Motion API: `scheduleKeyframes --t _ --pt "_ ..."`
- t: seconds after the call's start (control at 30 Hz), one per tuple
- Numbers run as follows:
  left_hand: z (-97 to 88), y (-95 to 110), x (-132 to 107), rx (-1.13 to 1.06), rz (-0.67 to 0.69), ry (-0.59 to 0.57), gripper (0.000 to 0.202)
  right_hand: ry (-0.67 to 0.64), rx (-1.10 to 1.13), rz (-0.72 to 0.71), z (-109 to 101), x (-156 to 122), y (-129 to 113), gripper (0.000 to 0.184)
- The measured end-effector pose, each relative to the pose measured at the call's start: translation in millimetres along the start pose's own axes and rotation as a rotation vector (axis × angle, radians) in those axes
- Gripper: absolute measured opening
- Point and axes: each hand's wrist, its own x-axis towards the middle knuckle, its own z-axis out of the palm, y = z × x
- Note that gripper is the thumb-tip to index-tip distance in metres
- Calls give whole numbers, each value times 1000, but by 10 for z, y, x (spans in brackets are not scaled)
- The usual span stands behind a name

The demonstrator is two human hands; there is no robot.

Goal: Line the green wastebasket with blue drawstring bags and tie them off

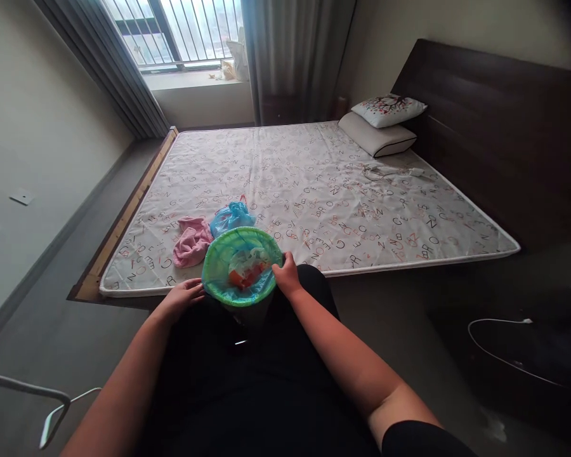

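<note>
A small bin lined with a green bag [217,257] stands just in front of me at the near edge of the mattress [314,190]. Orange and white rubbish [247,270] lies inside it. My right hand [287,275] pinches the bag's rim on the right side. On the left side, my left hand [183,298] rests against the rim with its fingers curled toward it. Just behind the bin, a blue plastic bag [231,217] and a pink cloth [191,240] lie on the mattress.
Two pillows [383,124] are stacked at the head of the bed by the dark headboard [495,120]. Curtains and a barred window [176,32] lie beyond. A white cable [499,343] sits on dark stuff on the floor at right. A metal frame [52,406] shows at bottom left.
</note>
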Motion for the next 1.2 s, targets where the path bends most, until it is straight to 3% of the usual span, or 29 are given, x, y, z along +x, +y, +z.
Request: scheduleKeyframes --t 0.17,0.3,0.37,0.47,0.6,0.7,0.77,0.9,1.03,1.2 --pt "73 2 44 -294 -71 3 30 -22 30 5 -50 64 40 27" --pt "118 47 -1 -478 10 -85 30 -21 25 -1 -38 57 53 25" --pt "149 75 -32 -492 71 -41 37 -15 18 0 -23 46 50 25" --pt "216 130 -56 -349 210 160 38 4 -7 -3 4 22 42 24" --pt "358 200 -100 66 395 422 33 10 -71 -39 59 -62 37 23" --pt "522 223 -201 428 477 446 37 26 -114 -102 103 -163 32 24" --pt "643 218 -287 620 609 437 37 55 -126 -150 123 -228 20 24" --pt "823 176 -406 823 847 434 36 90 -166 -194 154 -342 -16 27" --pt "892 100 -393 762 715 394 33 49 -236 -330 212 -482 -52 39" --pt "930 -18 -337 349 415 321 45 -15 -334 -471 325 -648 -69 52"
